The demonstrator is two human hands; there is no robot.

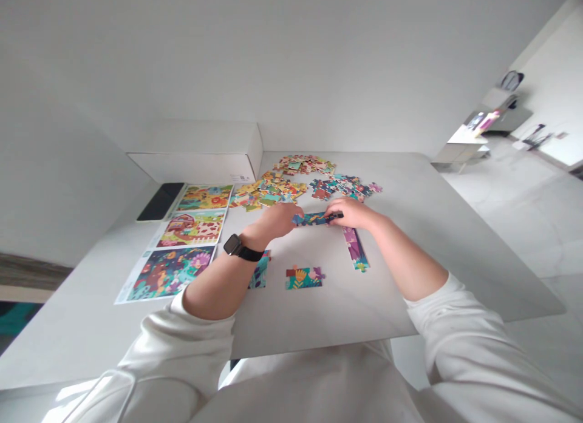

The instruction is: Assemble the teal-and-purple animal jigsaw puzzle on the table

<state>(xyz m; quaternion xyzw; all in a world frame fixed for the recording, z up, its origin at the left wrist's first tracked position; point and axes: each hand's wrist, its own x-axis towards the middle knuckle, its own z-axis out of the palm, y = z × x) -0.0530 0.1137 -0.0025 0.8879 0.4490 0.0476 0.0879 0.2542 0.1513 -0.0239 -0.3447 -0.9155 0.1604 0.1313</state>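
A dark blue strip of joined jigsaw puzzle pieces (pixel 313 218) lies across the middle of the table between my hands. My left hand (pixel 283 219) is closed at its left end, fingers bent against the edge. At the right end my right hand (pixel 350 212) pinches a dark jigsaw puzzle piece (pixel 336 215), thumb and fingers together; whether it is joined to the strip I cannot tell. Below that hand runs a purple and teal puzzle strip (pixel 356 248). Nearer me lie a joined teal section with a yellow plant (pixel 304 277) and another teal section (pixel 259 271), partly hidden by my left forearm.
Loose pieces form a blue-red pile (pixel 344 185), a yellow pile (pixel 271 189) and a pink-green pile (pixel 305 164). Left of them lie a sheet of printed pictures (pixel 194 229) and a black phone (pixel 161 201). A white box (pixel 195 150) stands against the wall.
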